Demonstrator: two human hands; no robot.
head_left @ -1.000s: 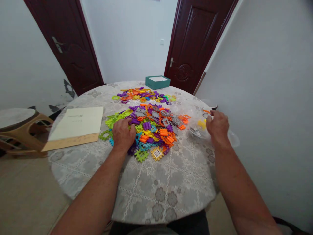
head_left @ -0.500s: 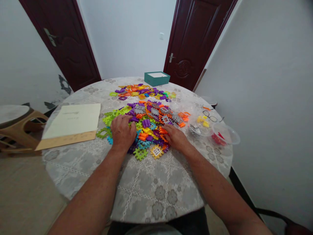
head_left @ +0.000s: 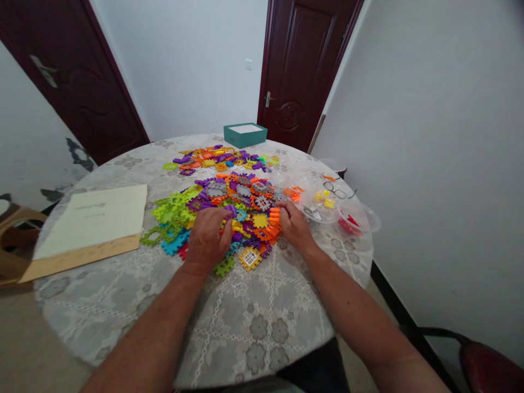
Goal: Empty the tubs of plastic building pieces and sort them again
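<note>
A heap of interlocking plastic building pieces (head_left: 261,220) in green, purple, orange, grey, yellow and blue lies before me. My left hand (head_left: 208,236) is over its near left part, fingers curled, with a purple building piece (head_left: 231,210) at the fingertips. At the right side of the heap, my right hand (head_left: 295,226) pinches a ridged orange building piece (head_left: 274,216) between thumb and fingers. A yellow square piece with a white window (head_left: 250,258) lies at the heap's near edge, beside a green piece (head_left: 225,266).
Farther back is a second, smaller pile of pieces (head_left: 221,158), with a teal box (head_left: 244,137) behind it. Clear plastic tubs (head_left: 370,219) with red and yellow bits and eyeglasses (head_left: 334,189) are on the right. An open cardboard folder (head_left: 92,213) lies left on the round table (head_left: 233,322).
My view has shifted, so the table sits farther left. My right hand has drawn an orange piece up at the heap's right side. My left hand's fingers have closed near a purple piece.
</note>
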